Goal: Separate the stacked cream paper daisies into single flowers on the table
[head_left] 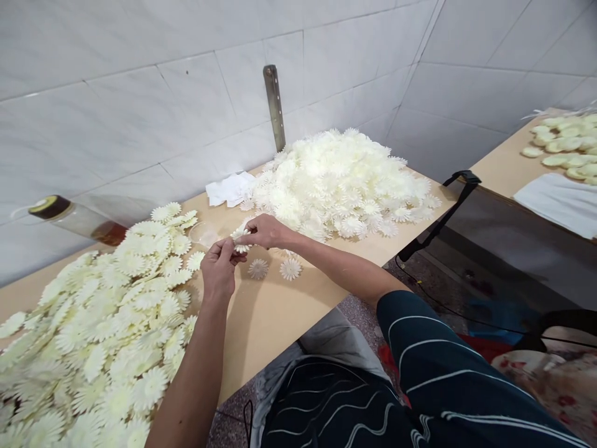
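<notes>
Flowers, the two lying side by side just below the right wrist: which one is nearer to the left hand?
In the picture, it is the left flower, beside the left hand; the right flower lies farther from that hand.

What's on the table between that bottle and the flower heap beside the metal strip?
In the head view, part of the left flower heap, then a clear round piece and white sheets.

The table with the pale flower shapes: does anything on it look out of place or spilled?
Perhaps the bottle by the left pile: it looks steeply slanted, though the viewing angle may exaggerate that. I see no spill. Two flower pieces lie loose near the right hand, which hardly seems odd.
</notes>
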`<state>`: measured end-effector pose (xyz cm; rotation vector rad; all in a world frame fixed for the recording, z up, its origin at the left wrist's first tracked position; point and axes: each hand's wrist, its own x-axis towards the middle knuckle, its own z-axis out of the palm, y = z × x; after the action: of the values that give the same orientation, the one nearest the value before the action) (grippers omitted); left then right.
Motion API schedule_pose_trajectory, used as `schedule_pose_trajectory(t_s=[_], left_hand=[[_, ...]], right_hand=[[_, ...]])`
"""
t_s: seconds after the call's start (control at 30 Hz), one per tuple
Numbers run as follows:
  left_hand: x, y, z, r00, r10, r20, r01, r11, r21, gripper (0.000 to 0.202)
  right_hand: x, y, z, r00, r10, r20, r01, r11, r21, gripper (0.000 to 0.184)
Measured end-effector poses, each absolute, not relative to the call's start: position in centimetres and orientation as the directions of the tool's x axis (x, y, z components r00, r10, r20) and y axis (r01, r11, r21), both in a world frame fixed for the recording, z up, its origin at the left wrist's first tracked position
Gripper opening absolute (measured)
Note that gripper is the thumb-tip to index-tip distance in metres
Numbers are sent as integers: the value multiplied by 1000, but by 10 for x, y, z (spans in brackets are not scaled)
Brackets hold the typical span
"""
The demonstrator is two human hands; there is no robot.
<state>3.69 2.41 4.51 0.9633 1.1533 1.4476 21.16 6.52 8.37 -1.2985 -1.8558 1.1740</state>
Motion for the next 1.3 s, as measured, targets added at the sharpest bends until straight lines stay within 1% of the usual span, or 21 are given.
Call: schedule_pose_trajectory(t_s=[0.13,0.2,0.3,0.4,0.43,0.47,0.53,0.63,0.73,0.8,0.9,1.0,1.1,1.17,1.2,1.3], left_hand=[[34,21,37,-97,993,-73,-293,42,955,56],[34,18,31,-89,993,-77,-294,47,955,57],[35,14,22,-96,994,-52,-259,26,965,54],[32,14,12,-165,986,-25,-197,-8,980,50],[31,14,9,-181,983,-19,-184,-15,983,51],[30,13,7,-191,981,-10,-175,-24,984,52],[30,10,4,-176,984,0,-170,-31,985,54],[31,3,4,-138,990,11,-187,-37,982,58],[31,1,7,-127,991,32,-199,-57,978,60],[29,3,8,-144,989,43,-190,-70,979,59],[25,8,8,-155,987,29,-211,-62,975,57],[23,9,7,-101,995,-20,-278,-9,961,55],[25,8,7,-40,998,-49,-305,35,952,54],[26,8,8,-24,998,-64,-306,53,951,53],[26,7,8,-18,997,-74,-310,65,948,53],[25,8,10,9,996,-85,-343,82,936,59]], right_hand=[[204,66,76,-351,934,71,501,251,-828,54],[202,64,70,-369,924,105,502,293,-814,54],[203,56,61,-369,919,136,463,308,-831,46],[207,51,52,-360,930,75,320,199,-926,31],[208,51,50,-377,925,53,297,175,-939,33],[210,50,49,-380,924,38,297,161,-941,38],[211,48,47,-371,928,31,336,166,-927,47],[209,46,48,-334,938,87,413,229,-882,58],[206,44,47,-341,932,124,394,262,-881,67],[205,42,45,-358,928,104,346,235,-908,71],[203,42,40,-388,921,32,226,129,-966,74],[201,42,38,-434,900,-23,70,8,-998,77],[201,43,41,-469,882,-53,25,-47,-999,80],[202,42,43,-465,884,-48,78,-14,-997,80],[203,42,43,-447,894,-24,128,38,-991,79],[203,42,38,-343,929,141,293,248,-923,74]])
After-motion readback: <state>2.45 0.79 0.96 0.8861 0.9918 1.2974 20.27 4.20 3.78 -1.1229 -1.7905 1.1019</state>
